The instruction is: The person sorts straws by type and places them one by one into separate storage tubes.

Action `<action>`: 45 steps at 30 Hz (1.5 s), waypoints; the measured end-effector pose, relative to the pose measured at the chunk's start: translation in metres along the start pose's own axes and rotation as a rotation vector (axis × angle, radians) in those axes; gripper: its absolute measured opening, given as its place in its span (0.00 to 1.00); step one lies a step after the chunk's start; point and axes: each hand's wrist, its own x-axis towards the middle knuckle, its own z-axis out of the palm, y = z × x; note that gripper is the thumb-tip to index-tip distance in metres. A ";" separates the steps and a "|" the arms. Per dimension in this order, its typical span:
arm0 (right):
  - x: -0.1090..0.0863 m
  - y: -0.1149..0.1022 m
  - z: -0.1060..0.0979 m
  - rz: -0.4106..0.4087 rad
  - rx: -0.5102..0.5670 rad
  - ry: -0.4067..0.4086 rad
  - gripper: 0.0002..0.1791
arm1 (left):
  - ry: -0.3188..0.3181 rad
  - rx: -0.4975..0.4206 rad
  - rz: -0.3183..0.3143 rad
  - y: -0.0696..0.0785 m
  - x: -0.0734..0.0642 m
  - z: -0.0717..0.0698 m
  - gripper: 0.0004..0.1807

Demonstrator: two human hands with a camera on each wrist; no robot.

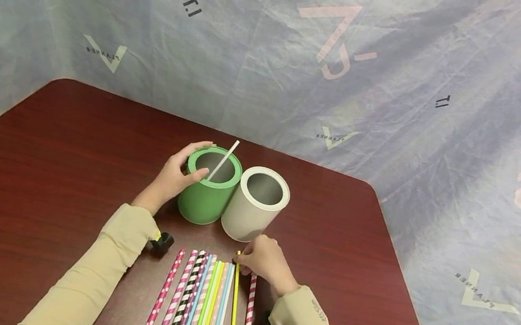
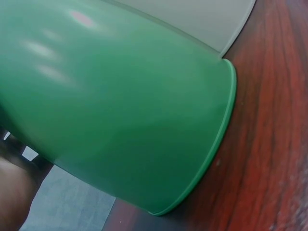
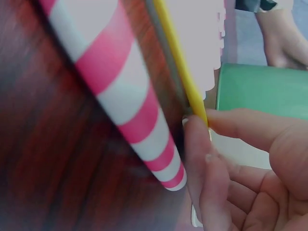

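Observation:
My left hand grips the green can at its top, thumb over the rim and fingers round the far side. One white straw leans inside that can. In the left wrist view the green can fills most of the picture, its base rim at the table. Between thumb and index finger, my right hand pinches the upper end of a yellow straw. The right wrist view shows this yellow straw beside a thick pink-and-white striped straw.
A white can stands against the green one's right side. Several patterned and plain straws lie side by side at the front, including a black-and-white striped straw and a pink dotted straw. A grey printed cloth hangs behind the table.

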 end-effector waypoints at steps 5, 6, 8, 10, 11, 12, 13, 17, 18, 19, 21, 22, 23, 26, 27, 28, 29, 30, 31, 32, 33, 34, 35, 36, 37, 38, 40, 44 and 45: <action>-0.001 0.006 -0.001 -0.001 0.148 0.055 0.10 | -0.006 -0.004 0.001 0.000 0.002 0.001 0.33; -0.002 0.006 -0.002 -0.004 0.177 0.073 0.10 | -0.007 -0.003 0.001 0.000 0.002 0.001 0.32; -0.004 0.007 -0.003 -0.024 0.205 0.117 0.08 | -0.007 -0.003 -0.001 -0.001 0.003 0.001 0.32; -0.006 0.006 -0.005 -0.035 0.235 0.156 0.07 | -0.006 0.000 -0.001 0.000 0.003 0.001 0.32; -0.008 0.005 -0.006 -0.042 0.243 0.175 0.06 | -0.005 -0.001 -0.001 0.000 0.003 0.001 0.33; -0.009 0.003 -0.007 -0.047 0.244 0.195 0.05 | -0.005 -0.002 0.002 0.000 0.002 0.001 0.33; -0.011 0.001 -0.009 -0.052 0.254 0.211 0.05 | -0.005 -0.001 0.005 0.000 0.003 0.001 0.33; -0.018 -0.009 -0.015 -0.068 0.281 0.282 0.04 | 0.002 -0.007 0.021 0.000 0.003 0.001 0.33; -0.020 -0.011 -0.017 -0.073 0.286 0.306 0.04 | 0.005 -0.009 0.024 0.000 0.003 0.001 0.33; -0.021 -0.014 -0.019 -0.081 0.299 0.329 0.04 | 0.007 -0.010 0.025 0.000 0.003 0.001 0.33; -0.024 -0.018 -0.022 -0.101 0.306 0.383 0.03 | 0.013 -0.011 0.025 -0.001 0.002 0.001 0.33; -0.025 -0.021 -0.024 -0.115 0.306 0.413 0.02 | 0.015 -0.009 0.026 -0.001 0.002 0.001 0.33; -0.026 -0.023 -0.025 -0.126 0.311 0.441 0.02 | 0.017 -0.008 0.023 -0.001 0.002 0.001 0.33; -0.031 -0.028 -0.029 -0.164 0.336 0.502 0.05 | 0.017 0.000 -0.006 0.000 0.002 0.001 0.34; -0.032 -0.029 -0.030 -0.176 0.342 0.518 0.06 | 0.018 0.000 -0.005 0.000 0.002 0.001 0.34; -0.033 -0.031 -0.031 -0.187 0.350 0.530 0.06 | 0.017 0.000 -0.007 0.000 0.001 0.001 0.34; -0.034 -0.031 -0.032 -0.196 0.357 0.539 0.07 | 0.016 -0.001 -0.010 0.000 0.001 0.001 0.34; -0.035 -0.032 -0.033 -0.208 0.370 0.543 0.07 | 0.014 0.000 -0.011 0.000 0.001 0.001 0.34; -0.036 -0.032 -0.033 -0.219 0.377 0.547 0.07 | 0.013 0.002 -0.008 0.000 0.001 0.001 0.34; -0.036 -0.032 -0.034 -0.229 0.383 0.551 0.07 | 0.014 -0.001 0.001 0.000 0.001 0.001 0.34; -0.037 -0.033 -0.034 -0.242 0.386 0.556 0.07 | 0.015 -0.004 0.011 -0.001 0.001 0.001 0.34; -0.037 -0.033 -0.035 -0.255 0.391 0.561 0.07 | 0.014 -0.003 0.009 -0.001 0.001 0.001 0.34; -0.037 -0.032 -0.035 -0.271 0.402 0.566 0.07 | 0.014 -0.002 0.008 -0.001 0.001 0.001 0.34; -0.037 -0.032 -0.035 -0.290 0.420 0.570 0.08 | 0.013 -0.001 0.007 -0.001 0.001 0.001 0.34; -0.038 -0.033 -0.035 -0.309 0.431 0.578 0.08 | 0.013 0.000 0.005 -0.001 0.001 0.001 0.34; -0.038 -0.033 -0.035 -0.332 0.446 0.588 0.08 | 0.013 0.004 0.003 -0.001 0.001 0.001 0.34; -0.038 -0.032 -0.035 -0.387 0.483 0.609 0.08 | 0.013 0.008 -0.002 -0.001 0.000 0.001 0.34; -0.038 -0.033 -0.034 -0.492 0.546 0.658 0.09 | 0.012 0.012 -0.009 0.000 -0.001 0.000 0.33; -0.038 -0.033 -0.033 -0.514 0.561 0.669 0.09 | 0.011 0.011 -0.011 0.000 -0.001 0.000 0.33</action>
